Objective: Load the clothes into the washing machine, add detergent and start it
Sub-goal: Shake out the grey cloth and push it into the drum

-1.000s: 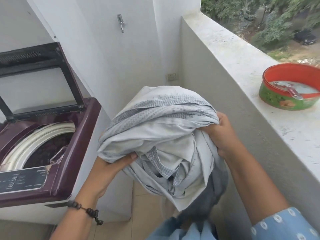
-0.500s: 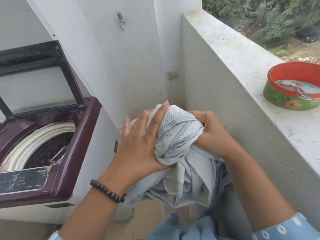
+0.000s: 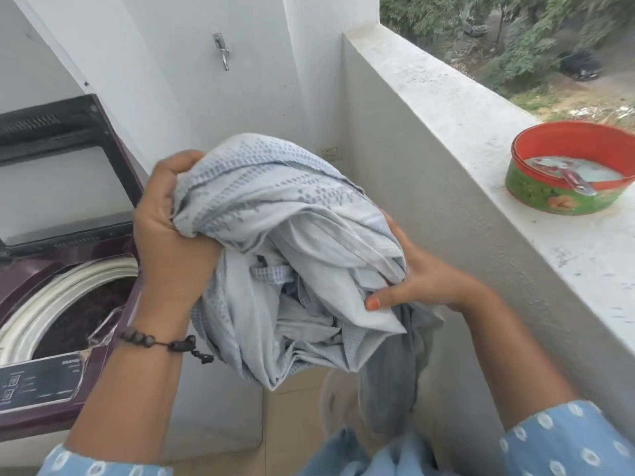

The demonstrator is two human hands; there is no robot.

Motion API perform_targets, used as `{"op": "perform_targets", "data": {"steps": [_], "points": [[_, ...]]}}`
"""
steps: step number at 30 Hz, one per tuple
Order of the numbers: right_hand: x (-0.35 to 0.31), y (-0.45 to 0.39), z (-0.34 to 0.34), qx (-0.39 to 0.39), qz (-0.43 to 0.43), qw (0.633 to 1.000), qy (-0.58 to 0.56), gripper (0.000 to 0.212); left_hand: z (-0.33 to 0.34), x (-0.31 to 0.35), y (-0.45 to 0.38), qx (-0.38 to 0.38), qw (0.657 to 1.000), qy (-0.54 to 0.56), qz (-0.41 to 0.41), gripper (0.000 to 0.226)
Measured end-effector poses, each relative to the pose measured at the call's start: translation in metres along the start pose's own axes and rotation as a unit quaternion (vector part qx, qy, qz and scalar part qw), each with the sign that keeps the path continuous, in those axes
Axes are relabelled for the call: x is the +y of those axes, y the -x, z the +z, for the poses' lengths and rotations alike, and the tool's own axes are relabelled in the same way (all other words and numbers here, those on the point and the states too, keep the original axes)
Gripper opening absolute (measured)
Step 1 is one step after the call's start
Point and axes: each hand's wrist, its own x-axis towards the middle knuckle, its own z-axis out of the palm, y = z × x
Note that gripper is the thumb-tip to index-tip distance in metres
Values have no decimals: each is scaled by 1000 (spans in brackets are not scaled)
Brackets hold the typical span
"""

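Centrally in the head view, a bundle of pale grey-blue cloth [image 3: 288, 255] is held up in the air between both hands. Its fabric is thin, soft and heavily creased, printed with rows of small darker blue-grey marks; loose folds and a darker grey tail hang from its underside. The left hand [image 3: 168, 228] grips the bundle's upper left edge, fingers curled round a gathered fold, with a dark beaded bracelet [image 3: 165, 343] on the wrist. The right hand [image 3: 422, 280] holds the lower right side, thumb pressed on the front of the cloth and fingers wrapped behind it. Both sleeves are light blue with white oval dots.

At left stands the top-loading washing machine [image 3: 65, 338], its glossy maroon top framing a round white drum rim; dark fabric lies inside the drum. Its lid [image 3: 62, 166], a dark frame round a clear panel, stands raised at the far side. A dark control panel [image 3: 37, 383] runs along the near edge. The bundle hangs to the right of the machine's opening, not over it.

At right, a rough, speckled white concrete parapet [image 3: 481, 132] carries a round tin [image 3: 567, 173], red inside and green with a printed pattern outside, holding pale powder and a scoop. A metal hook [image 3: 221, 49] is fixed to the smooth white far wall.
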Motion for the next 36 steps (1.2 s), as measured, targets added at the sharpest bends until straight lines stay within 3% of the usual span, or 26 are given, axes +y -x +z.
{"op": "perform_targets", "data": {"steps": [4, 9, 13, 17, 20, 23, 25, 29, 33, 36], "points": [[15, -15, 21, -18, 22, 998, -50, 118, -7, -2, -12, 113, 993, 36, -11, 32], [16, -32, 51, 182, -29, 967, -177, 79, -5, -12, 6, 171, 977, 79, -95, 35], [8, -33, 43, 300, -73, 938, -158, 57, -24, -37, 36, 73, 981, 26, -177, 60], [-12, -33, 31, 339, -138, 918, -151, 45, -39, -43, 70, -31, 950, -26, -310, 124], [-30, -35, 24, 351, -149, 918, -104, 23, -47, -43, 88, -162, 938, -55, -302, 118], [-49, -33, 26, 361, -166, 918, -2, 18, -48, -25, 87, -292, 899, -75, -318, 144], [-62, -31, 36, 347, -189, 914, 90, 9, -37, -5, 78, -307, 906, -130, -260, 149], [-78, -26, 59, 277, -254, 892, 251, 23, 6, 13, 62, -246, 936, -208, -140, 143], [-86, -14, 58, 266, -299, 856, 327, 39, 21, 10, 64, -128, 977, -153, -79, 88], [-86, -10, 54, 241, -295, 876, 295, 53, 21, 10, 61, -66, 988, -117, -70, 65]]}}
